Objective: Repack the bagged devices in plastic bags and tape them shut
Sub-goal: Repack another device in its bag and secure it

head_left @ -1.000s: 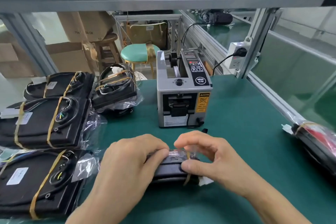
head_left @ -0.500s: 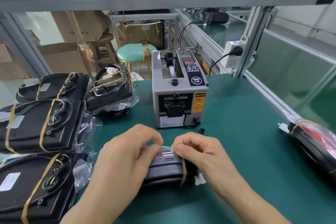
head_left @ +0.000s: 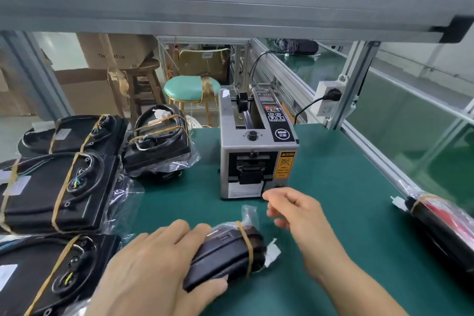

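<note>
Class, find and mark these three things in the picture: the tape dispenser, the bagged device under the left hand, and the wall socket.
tape dispenser [head_left: 256, 159]: head view, on its grey front face.
bagged device [head_left: 225, 256]: head view, on its black body.
wall socket [head_left: 327, 100]: head view, on its white housing.

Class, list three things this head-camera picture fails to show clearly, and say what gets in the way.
1. Near end of the bagged device, head view: covered by the left hand.
2. Right hand fingertips: motion-blurred, so any tape strip cannot be told.
3. Small print on the tape dispenser caution label: too small.
4. Red-and-black bagged item: cut off by the right edge.
</note>
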`<action>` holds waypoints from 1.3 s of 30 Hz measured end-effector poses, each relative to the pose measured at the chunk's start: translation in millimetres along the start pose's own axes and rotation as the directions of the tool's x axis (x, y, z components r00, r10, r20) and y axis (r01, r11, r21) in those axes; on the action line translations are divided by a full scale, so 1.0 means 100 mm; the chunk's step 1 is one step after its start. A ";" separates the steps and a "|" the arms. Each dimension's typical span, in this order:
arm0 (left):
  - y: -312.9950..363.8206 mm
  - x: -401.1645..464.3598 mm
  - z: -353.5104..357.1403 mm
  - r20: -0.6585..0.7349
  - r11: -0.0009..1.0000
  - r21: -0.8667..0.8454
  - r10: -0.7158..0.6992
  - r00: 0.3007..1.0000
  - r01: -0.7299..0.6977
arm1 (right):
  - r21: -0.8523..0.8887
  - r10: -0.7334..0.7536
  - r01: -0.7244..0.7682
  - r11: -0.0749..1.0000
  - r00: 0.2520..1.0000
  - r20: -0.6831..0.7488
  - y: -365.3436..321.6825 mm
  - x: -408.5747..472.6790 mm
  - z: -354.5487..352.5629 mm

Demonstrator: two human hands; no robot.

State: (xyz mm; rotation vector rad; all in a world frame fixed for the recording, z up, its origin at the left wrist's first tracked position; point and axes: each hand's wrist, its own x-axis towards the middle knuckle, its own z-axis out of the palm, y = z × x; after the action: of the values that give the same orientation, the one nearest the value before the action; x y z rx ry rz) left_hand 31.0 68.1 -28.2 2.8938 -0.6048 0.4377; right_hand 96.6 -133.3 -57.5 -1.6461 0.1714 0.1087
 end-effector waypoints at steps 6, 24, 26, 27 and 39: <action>0.05 -0.06 0.05 -0.031 0.979 0.001 -0.205 0.978 0.205 | 0.103 0.026 0.002 0.995 0.963 -0.269 -0.15 0.30 0.18; 0.15 -0.09 0.11 0.087 0.960 0.104 -0.270 0.959 0.261 | 0.296 0.261 -0.129 0.946 0.847 -0.463 -0.29 0.50 0.52; 0.16 -0.05 0.01 0.084 0.945 0.082 -0.324 0.942 0.317 | 0.352 0.312 -0.159 0.922 0.844 -0.437 -0.31 0.49 0.52; 0.15 -0.03 -0.04 0.101 0.941 0.053 -0.337 0.936 0.333 | 0.388 0.339 -0.177 0.904 0.851 -0.401 -0.32 0.48 0.50; 0.15 -0.08 -0.05 0.035 0.931 -0.270 -0.246 0.969 0.246 | 0.023 0.069 -0.065 0.998 0.977 -0.200 -0.33 0.09 0.16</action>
State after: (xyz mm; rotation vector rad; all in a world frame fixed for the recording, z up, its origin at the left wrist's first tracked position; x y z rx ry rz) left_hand 16.9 58.4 -25.0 2.6565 -0.2686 0.2917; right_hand 111.7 -115.6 -28.3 -1.6343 0.3807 -0.0078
